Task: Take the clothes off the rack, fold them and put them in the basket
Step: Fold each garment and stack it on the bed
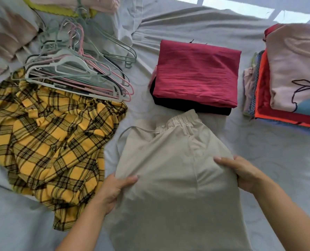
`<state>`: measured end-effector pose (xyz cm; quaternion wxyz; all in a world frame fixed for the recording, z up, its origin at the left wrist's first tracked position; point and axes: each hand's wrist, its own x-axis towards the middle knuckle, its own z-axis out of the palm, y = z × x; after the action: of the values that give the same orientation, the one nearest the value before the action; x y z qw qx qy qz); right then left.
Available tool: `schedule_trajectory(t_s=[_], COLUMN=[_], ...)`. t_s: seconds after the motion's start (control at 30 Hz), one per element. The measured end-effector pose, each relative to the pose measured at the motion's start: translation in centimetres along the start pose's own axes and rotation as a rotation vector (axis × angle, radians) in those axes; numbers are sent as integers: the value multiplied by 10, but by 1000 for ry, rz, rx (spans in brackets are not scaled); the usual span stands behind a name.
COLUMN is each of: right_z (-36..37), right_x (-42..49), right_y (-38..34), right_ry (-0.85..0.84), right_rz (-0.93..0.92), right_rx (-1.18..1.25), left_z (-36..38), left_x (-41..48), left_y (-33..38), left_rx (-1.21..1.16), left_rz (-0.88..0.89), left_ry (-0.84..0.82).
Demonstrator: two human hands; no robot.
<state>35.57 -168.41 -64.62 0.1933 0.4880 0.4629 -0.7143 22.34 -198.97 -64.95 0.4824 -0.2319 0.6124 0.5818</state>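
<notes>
Beige drawstring trousers (pixel 175 171) lie flat on the pale bed sheet (pixel 270 160), waistband pointing away from me. My left hand (pixel 114 189) grips their left edge, thumb on top of the cloth. My right hand (pixel 241 173) holds the right edge the same way. Just beyond the waistband sits a folded dark red garment (pixel 197 73) on top of a folded black one (pixel 190 105). A crumpled yellow and black plaid shirt (pixel 49 142) lies unfolded to the left.
A heap of pink, white and green hangers (pixel 78 69) lies at the upper left, partly on the plaid shirt. At the right edge stands a stack of folded clothes (pixel 284 80) topped by a pink printed piece. More pink fabric (pixel 7 31) sits at the far left.
</notes>
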Motion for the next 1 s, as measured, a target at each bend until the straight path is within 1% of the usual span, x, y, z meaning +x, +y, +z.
schedule_trajectory(t_s=[0.1,0.2,0.27,0.33,0.4,0.43,0.5,0.6,0.67,0.73,0.77,0.8,0.83,0.87,0.9,0.93,0.97,1.0], right_z=[-10,-10,-10,-12,-10,-13,-16,-15,-13,-8,-4,0,7,16,26,39,52,65], right_x=[-25,-64,-94,-118,-133,-132,-121,-82,-54,-34,-27,-24,-24,-23,-25,-23,-16,-6], right_y=[-35,-84,-99,-94,-73,-54,-11,74,128,159,164,166,163,156,148,142,137,131], right_ry=[-2,-1,16,72,90,103,149,336,438,501,546,616,716,766,772,721,635,563], right_rz=[-208,-442,-526,-573,-586,-579,-550,-358,-217,-107,-83,-120,-216,-363,-545,-714,-826,-877], right_rx=[-2,72,101,117,145,155,138,38,-54,-95,-123,-208,-287,-404,-584,-760,-891,-1002], left_z=[21,46,57,58,52,47,34,10,-4,-14,-17,-18,-16,-13,-8,-4,-1,0], left_x=[-27,-61,-90,-110,-118,-116,-99,-53,-24,-4,5,12,18,22,27,31,36,43], left_y=[48,102,124,126,112,100,69,-1,-46,-74,-80,-81,-79,-74,-68,-62,-55,-50], left_rx=[107,182,212,260,290,297,413,501,541,545,551,546,503,430,365,303,258,214], left_rz=[237,524,684,760,740,698,614,424,302,193,175,185,205,220,216,195,161,124], left_ry=[33,72,60,15,-5,-22,-5,119,159,224,293,375,436,464,467,458,460,468])
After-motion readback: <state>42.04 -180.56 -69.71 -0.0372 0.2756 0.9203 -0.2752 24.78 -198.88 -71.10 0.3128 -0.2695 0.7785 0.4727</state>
